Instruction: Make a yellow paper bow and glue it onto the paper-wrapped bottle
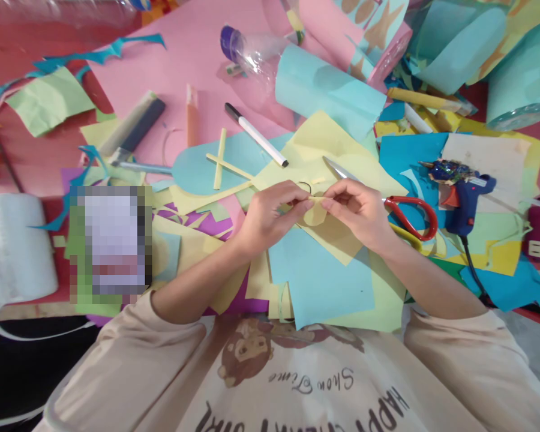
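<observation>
My left hand (272,217) and my right hand (357,210) meet above a heap of coloured paper sheets. Both pinch a small pale yellow paper piece (315,211) between thumb and fingers, one hand at each end. The piece has a narrow strip along its top and a rounded flap hanging below. Beneath the hands lie a yellow sheet (328,159) and a light blue sheet (321,279). Red-handled scissors (409,213) lie just right of my right hand, blades pointing up-left.
A blue glue gun (463,198) lies right of the scissors. A marker pen (256,135), crossed yellow paper strips (222,165), a plastic bottle (252,54) and a rolled blue sheet (328,90) lie further back. A white container (13,246) stands at the left.
</observation>
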Demonstrator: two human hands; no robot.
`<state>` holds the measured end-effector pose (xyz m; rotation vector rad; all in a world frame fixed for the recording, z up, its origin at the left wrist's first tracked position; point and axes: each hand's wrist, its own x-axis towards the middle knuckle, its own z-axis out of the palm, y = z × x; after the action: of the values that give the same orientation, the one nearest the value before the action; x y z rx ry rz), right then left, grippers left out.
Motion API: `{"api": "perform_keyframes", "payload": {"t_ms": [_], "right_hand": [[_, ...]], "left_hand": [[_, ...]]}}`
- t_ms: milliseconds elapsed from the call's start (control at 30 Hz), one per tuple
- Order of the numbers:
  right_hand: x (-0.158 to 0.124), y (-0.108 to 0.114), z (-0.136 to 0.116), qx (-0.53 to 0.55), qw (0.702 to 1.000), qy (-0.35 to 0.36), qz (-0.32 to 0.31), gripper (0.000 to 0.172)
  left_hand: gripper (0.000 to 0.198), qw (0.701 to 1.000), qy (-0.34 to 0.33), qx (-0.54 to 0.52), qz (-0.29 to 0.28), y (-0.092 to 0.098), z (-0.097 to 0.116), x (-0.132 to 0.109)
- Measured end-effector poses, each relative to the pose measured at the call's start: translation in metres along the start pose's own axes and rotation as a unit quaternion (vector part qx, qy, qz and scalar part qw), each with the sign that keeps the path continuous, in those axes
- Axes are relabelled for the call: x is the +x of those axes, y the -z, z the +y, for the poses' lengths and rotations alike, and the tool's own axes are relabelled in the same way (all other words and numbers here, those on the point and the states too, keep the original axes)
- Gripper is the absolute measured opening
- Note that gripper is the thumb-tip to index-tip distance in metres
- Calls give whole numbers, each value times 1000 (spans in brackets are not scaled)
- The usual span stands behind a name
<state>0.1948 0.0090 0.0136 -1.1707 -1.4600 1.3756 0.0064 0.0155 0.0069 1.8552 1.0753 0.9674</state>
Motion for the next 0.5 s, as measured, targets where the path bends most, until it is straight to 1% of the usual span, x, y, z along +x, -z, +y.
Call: {"api": "perform_keyframes", "payload": {"t_ms": [100,267,367,433,500], "right_hand": [[-1,0,0,0,1000,5,3,19],[-2,2,-5,-8,1000,-13,19,18],[0,5,-5,4,998,-18,57,21],[2,7,-2,34,995,-5,97,22],[4,9,2,64,990,3,123,23]], "left_hand": [[18,1000,14,-8,-7,1,2,0],[21,998,52,-26,7,1,6,0],[20,996,73,-37,26,1,6,1],[19,994,84,-47,44,2,6,2],[18,992,93,-58,55,2,6,2]]}}
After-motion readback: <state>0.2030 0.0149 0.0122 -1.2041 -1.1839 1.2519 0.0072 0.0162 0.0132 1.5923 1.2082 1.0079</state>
